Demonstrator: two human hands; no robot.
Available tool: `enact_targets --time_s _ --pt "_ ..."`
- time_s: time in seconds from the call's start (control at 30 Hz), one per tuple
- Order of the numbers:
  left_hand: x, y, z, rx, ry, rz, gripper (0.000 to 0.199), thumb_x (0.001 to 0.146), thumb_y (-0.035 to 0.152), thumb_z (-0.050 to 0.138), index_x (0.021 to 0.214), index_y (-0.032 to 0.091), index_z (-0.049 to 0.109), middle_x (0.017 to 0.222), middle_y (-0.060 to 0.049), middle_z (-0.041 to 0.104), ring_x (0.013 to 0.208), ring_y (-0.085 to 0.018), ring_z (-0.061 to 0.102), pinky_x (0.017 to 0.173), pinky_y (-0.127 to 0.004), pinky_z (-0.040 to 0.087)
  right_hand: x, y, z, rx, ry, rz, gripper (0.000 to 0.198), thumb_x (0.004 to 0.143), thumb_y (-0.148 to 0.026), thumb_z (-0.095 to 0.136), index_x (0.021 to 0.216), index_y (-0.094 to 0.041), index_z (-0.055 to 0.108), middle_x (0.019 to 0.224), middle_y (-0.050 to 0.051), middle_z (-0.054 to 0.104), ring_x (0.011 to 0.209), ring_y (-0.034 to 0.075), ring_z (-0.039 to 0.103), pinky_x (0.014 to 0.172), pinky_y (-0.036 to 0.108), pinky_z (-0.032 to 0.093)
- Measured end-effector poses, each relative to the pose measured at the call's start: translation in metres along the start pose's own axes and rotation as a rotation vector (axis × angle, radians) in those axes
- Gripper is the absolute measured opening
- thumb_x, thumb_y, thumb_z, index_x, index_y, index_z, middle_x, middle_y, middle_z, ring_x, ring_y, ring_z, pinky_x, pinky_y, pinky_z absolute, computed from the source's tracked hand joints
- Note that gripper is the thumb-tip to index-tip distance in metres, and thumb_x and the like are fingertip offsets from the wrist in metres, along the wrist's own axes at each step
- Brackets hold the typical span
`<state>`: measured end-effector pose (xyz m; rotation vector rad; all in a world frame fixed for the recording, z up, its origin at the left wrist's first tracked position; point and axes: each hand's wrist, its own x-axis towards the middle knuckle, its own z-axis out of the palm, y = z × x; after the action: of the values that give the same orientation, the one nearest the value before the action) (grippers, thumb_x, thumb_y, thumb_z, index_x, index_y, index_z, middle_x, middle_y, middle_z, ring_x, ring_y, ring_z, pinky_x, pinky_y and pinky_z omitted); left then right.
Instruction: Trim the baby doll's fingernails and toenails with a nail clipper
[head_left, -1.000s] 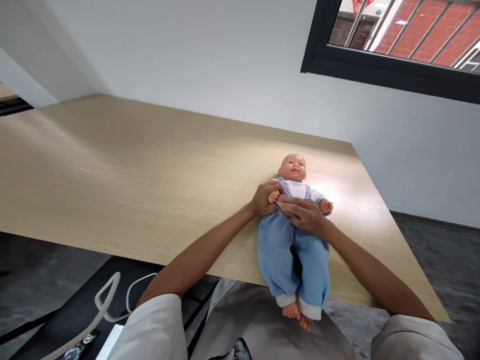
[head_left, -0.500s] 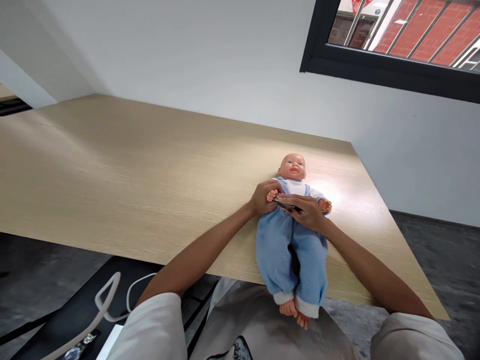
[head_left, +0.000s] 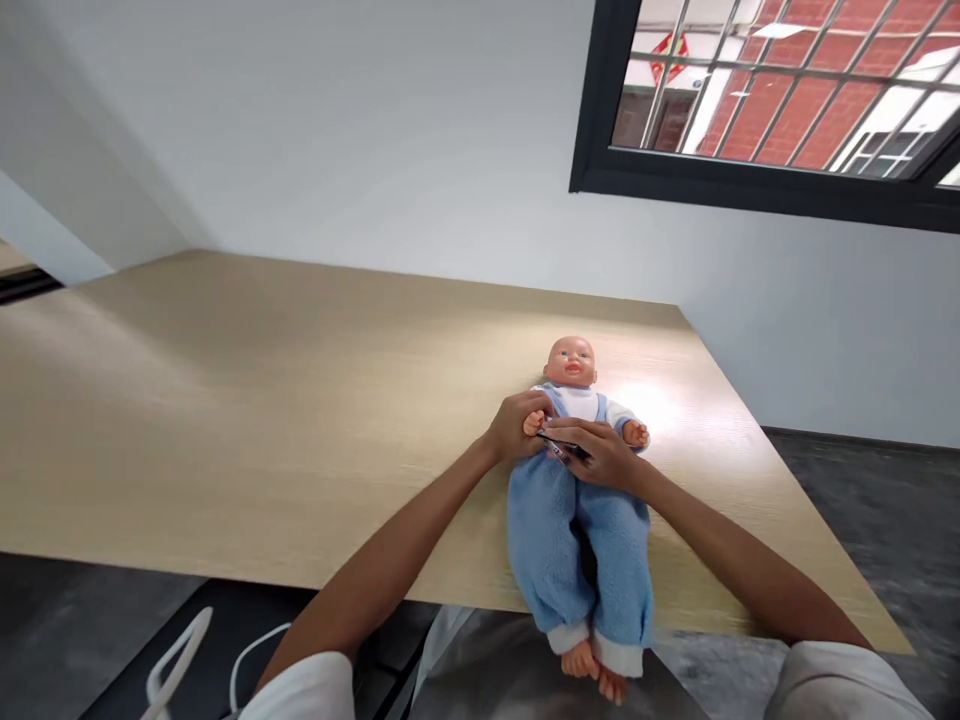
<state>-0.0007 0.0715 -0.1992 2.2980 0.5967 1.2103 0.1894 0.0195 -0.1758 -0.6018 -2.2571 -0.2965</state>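
- Head view: doll [head_left: 555, 500] lies beneath both hands, feet [head_left: 579, 659] past the table's [head_left: 262, 420] near edge.
- Left hand [head_left: 513, 428] clasps one doll hand [head_left: 533, 423]; right hand [head_left: 606, 456], just beside, pinches a small metal tool [head_left: 560, 453].
- Wide tabletop stretches left of the left hand; right edge nears the right.
- Wall [head_left: 375, 130], barred window [head_left: 772, 110] beyond both.

Tool [head_left: 559, 453] apparently half-hidden, window [head_left: 780, 95] cut off

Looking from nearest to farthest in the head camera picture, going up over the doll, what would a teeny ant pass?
Doll's feet → blue trousers → the person's right hand → doll's head → window.
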Motion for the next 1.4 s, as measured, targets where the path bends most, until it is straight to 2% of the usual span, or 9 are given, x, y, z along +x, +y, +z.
enact_targets --time_s 0.13,0.27,0.4,0.53,0.6,0.77,0.97,1.13,1.4 --pt "0.009 0.016 -0.027 0.033 -0.247 -0.053 0.034 0.067 0.037 0.074 0.089 0.014 0.062 0.089 -0.002 0.063 0.077 -0.014 0.056 0.071 -0.024 0.043 -0.001 -0.001 -0.002 0.073 0.017 0.044 0.033 0.076 -0.030 0.063 0.106 -0.016 0.060 0.104 -0.001 0.063 0.097 -0.009 0.060 0.083 0.000 0.052" --pt "0.011 0.029 -0.052 0.027 -0.529 -0.299 0.068 0.051 0.034 0.086 0.112 0.018 0.060 0.110 -0.002 0.061 0.097 -0.019 0.058 0.084 -0.027 0.046 0.000 -0.004 -0.001 0.154 0.114 0.094 0.032 0.073 -0.029 0.066 0.100 -0.014 0.059 0.091 -0.003 0.063 0.076 -0.011 0.056 0.070 0.000 0.047" --pt "0.016 0.028 -0.061 -0.067 -0.624 -0.354 0.079 0.049 0.044 0.088 0.116 0.016 0.057 0.115 -0.006 0.057 0.106 -0.022 0.055 0.093 -0.033 0.047 0.011 -0.011 -0.008 0.237 0.242 0.262 0.025 0.076 -0.028 0.063 0.093 -0.010 0.058 0.079 -0.003 0.062 0.062 -0.013 0.050 0.065 -0.004 0.042" --pt "0.034 0.034 -0.052 0.028 -0.588 -0.370 0.048 0.074 0.050 0.073 0.106 0.016 0.062 0.100 -0.005 0.062 0.089 -0.017 0.057 0.081 -0.030 0.047 0.009 -0.009 -0.035 0.337 0.175 0.597 0.035 0.079 -0.035 0.060 0.102 -0.008 0.057 0.075 0.000 0.062 0.063 -0.012 0.053 0.063 -0.005 0.041" --pt "0.046 0.043 -0.039 0.136 -0.487 -0.318 0.033 0.085 0.045 0.062 0.099 0.015 0.062 0.093 -0.005 0.062 0.080 -0.015 0.055 0.073 -0.028 0.045 -0.002 0.000 -0.047 0.333 0.258 0.741 0.040 0.078 -0.039 0.062 0.101 -0.007 0.056 0.082 0.002 0.063 0.067 -0.011 0.054 0.067 -0.004 0.044" --pt "0.074 0.051 0.010 0.117 -0.572 -0.064 0.035 0.091 0.038 0.053 0.118 0.016 0.057 0.117 -0.010 0.060 0.106 -0.021 0.055 0.092 -0.033 0.045 -0.038 0.035 -0.057 0.503 0.448 1.115 0.061 0.077 -0.062 0.054 0.102 -0.008 0.043 0.077 0.000 0.057 0.057 -0.008 0.049 0.055 0.003 0.043" --pt "0.090 0.035 0.045 0.043 -0.671 0.063 0.034 0.101 0.040 0.040 0.111 0.016 0.062 0.113 -0.007 0.065 0.102 -0.016 0.060 0.090 -0.026 0.044 -0.047 0.047 -0.061 0.621 0.255 1.061 0.065 0.077 -0.070 0.047 0.097 -0.008 0.041 0.069 -0.002 0.050 0.056 -0.006 0.048 0.057 0.008 0.047" --pt "0.083 0.033 0.048 0.090 -0.622 0.041 0.038 0.102 0.043 0.037 0.098 0.014 0.061 0.101 -0.006 0.065 0.092 -0.015 0.058 0.083 -0.025 0.042 -0.046 0.036 -0.071 0.470 0.065 0.934 0.051 0.078 -0.052 0.058 0.098 -0.006 0.049 0.085 0.001 0.056 0.072 -0.012 0.049 0.071 -0.004 0.045" --pt "0.082 0.040 0.051 0.198 -0.619 0.043 0.032 0.100 0.038 0.040 0.103 0.018 0.064 0.109 -0.005 0.065 0.101 -0.018 0.058 0.087 -0.029 0.039 -0.050 0.032 -0.071 0.231 -0.134 0.746 0.049 0.079 -0.052 0.059 0.093 -0.006 0.050 0.082 0.002 0.057 0.073 -0.011 0.046 0.067 -0.003 0.038"
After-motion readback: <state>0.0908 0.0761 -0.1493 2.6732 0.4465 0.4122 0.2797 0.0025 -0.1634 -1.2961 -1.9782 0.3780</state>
